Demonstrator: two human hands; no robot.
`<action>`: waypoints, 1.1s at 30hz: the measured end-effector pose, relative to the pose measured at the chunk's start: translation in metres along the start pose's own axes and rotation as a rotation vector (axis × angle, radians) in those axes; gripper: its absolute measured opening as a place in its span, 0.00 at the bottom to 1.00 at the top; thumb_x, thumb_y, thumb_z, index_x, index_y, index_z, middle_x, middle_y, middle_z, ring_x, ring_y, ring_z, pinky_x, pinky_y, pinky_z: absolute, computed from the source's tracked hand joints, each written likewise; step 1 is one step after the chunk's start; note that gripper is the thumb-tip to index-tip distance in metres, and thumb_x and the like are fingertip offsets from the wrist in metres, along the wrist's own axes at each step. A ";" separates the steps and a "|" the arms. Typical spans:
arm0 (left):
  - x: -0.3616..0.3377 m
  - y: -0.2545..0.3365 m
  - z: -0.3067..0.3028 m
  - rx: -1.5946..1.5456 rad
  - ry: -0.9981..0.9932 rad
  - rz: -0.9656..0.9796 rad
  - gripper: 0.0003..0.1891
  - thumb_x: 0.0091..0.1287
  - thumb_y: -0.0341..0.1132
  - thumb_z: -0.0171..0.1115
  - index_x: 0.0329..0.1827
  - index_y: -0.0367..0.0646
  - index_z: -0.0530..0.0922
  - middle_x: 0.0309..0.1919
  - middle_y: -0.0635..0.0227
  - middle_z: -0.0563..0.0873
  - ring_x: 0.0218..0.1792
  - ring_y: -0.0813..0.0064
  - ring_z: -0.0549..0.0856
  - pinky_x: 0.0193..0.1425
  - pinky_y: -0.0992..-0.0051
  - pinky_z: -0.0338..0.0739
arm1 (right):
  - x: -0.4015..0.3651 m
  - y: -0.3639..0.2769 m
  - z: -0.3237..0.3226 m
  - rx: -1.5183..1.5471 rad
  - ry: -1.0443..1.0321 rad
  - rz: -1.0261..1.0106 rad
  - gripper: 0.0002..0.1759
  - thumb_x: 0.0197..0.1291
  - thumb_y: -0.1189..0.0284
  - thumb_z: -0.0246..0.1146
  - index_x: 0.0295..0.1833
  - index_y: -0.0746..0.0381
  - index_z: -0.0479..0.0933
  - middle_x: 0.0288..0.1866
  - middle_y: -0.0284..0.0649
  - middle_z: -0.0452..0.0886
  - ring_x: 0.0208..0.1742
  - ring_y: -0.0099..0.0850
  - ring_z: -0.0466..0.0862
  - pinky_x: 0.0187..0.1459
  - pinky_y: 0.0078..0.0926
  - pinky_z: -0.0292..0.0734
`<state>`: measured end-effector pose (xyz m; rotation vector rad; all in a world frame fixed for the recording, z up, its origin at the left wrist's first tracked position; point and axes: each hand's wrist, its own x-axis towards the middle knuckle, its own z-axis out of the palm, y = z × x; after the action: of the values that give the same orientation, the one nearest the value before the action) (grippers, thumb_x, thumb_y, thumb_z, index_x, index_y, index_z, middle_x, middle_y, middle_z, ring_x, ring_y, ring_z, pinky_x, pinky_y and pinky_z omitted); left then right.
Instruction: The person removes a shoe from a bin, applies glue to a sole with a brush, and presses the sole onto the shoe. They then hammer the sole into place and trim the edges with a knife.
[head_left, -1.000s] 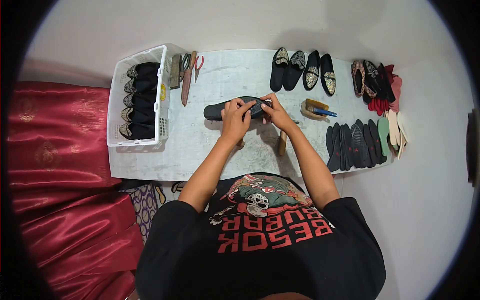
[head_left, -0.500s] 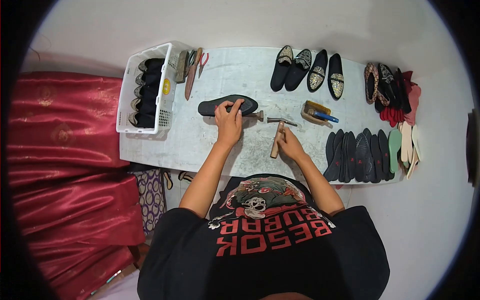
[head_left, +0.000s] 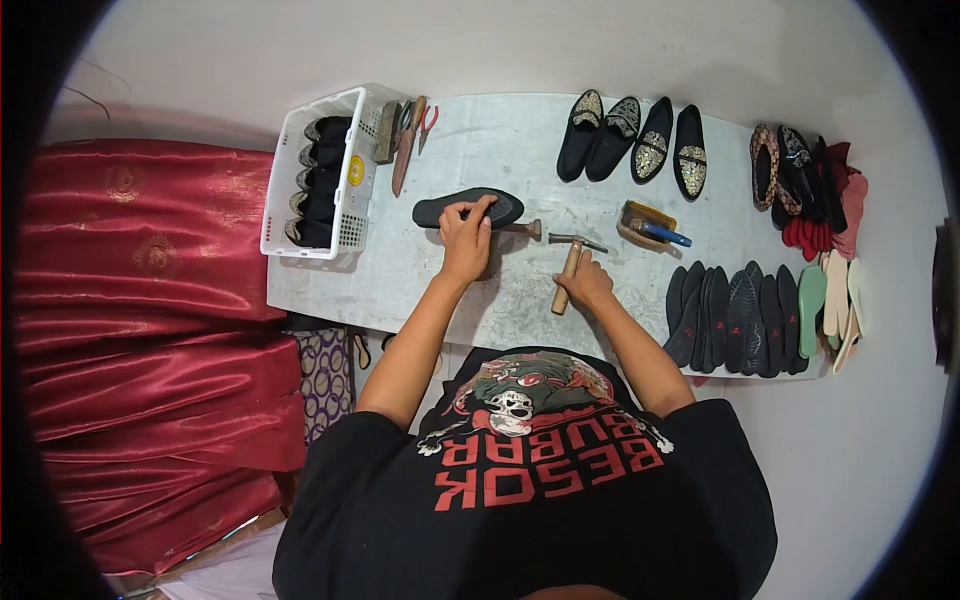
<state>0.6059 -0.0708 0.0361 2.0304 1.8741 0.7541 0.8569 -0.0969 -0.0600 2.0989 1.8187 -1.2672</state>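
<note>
A black shoe (head_left: 433, 212) lies sole up on the white table. My left hand (head_left: 467, 240) holds it down, with the fingers bent over the sole near its right end. A short brown piece with a flared metal-looking end (head_left: 532, 230) sticks out from beside the shoe; what it belongs to is hidden. My right hand (head_left: 590, 282) is closed around the wooden handle of a hammer (head_left: 566, 290). The hammer's narrow metal head points away from me, to the right of the shoe and apart from it.
A white basket (head_left: 358, 200) of black shoes stands at the left, beside a knife (head_left: 403, 165) and red-handled pliers (head_left: 428, 122). Embellished shoes (head_left: 652, 140) line the back. A brush (head_left: 660, 234) in a container, insoles (head_left: 740, 318) and several uppers (head_left: 800, 180) sit at the right.
The whole view has shifted slightly, so the table and its things appear farther right. My left hand stays on the shoe and my right hand still grips the hammer.
</note>
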 end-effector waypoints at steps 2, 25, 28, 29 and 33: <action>0.004 -0.002 -0.008 0.003 -0.043 0.003 0.20 0.78 0.35 0.56 0.71 0.59 0.80 0.57 0.55 0.75 0.61 0.53 0.71 0.70 0.52 0.63 | 0.010 0.006 0.017 -0.013 0.038 0.002 0.43 0.59 0.50 0.71 0.71 0.65 0.64 0.61 0.61 0.81 0.61 0.59 0.85 0.61 0.55 0.81; -0.003 -0.061 -0.022 -0.129 -0.271 0.251 0.40 0.72 0.37 0.67 0.86 0.63 0.62 0.72 0.54 0.66 0.76 0.49 0.59 0.81 0.42 0.45 | 0.029 -0.036 -0.048 0.177 0.101 0.175 0.24 0.63 0.64 0.64 0.58 0.71 0.75 0.40 0.56 0.87 0.43 0.43 0.91 0.43 0.41 0.85; -0.001 -0.064 -0.019 -0.203 -0.234 0.248 0.35 0.74 0.40 0.65 0.84 0.66 0.66 0.70 0.58 0.68 0.73 0.51 0.60 0.79 0.44 0.46 | 0.034 -0.050 -0.072 0.390 0.315 -0.006 0.14 0.59 0.74 0.66 0.49 0.66 0.77 0.30 0.40 0.80 0.23 0.29 0.79 0.25 0.30 0.74; -0.001 -0.065 -0.017 -0.212 -0.208 0.236 0.32 0.75 0.40 0.64 0.82 0.68 0.69 0.69 0.59 0.69 0.72 0.52 0.61 0.77 0.46 0.47 | 0.040 -0.044 -0.075 0.500 0.452 -0.219 0.13 0.58 0.78 0.65 0.49 0.63 0.77 0.27 0.35 0.77 0.18 0.26 0.74 0.19 0.28 0.69; 0.001 -0.062 -0.010 -0.228 -0.126 0.192 0.25 0.77 0.39 0.61 0.76 0.69 0.78 0.66 0.62 0.72 0.69 0.55 0.63 0.74 0.48 0.48 | 0.039 -0.082 -0.112 0.253 0.437 -0.315 0.16 0.62 0.72 0.60 0.54 0.66 0.77 0.31 0.33 0.74 0.27 0.23 0.72 0.29 0.29 0.70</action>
<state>0.5481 -0.0634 0.0119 2.0767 1.4673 0.8250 0.8422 0.0195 0.0238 2.4543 2.3576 -1.2267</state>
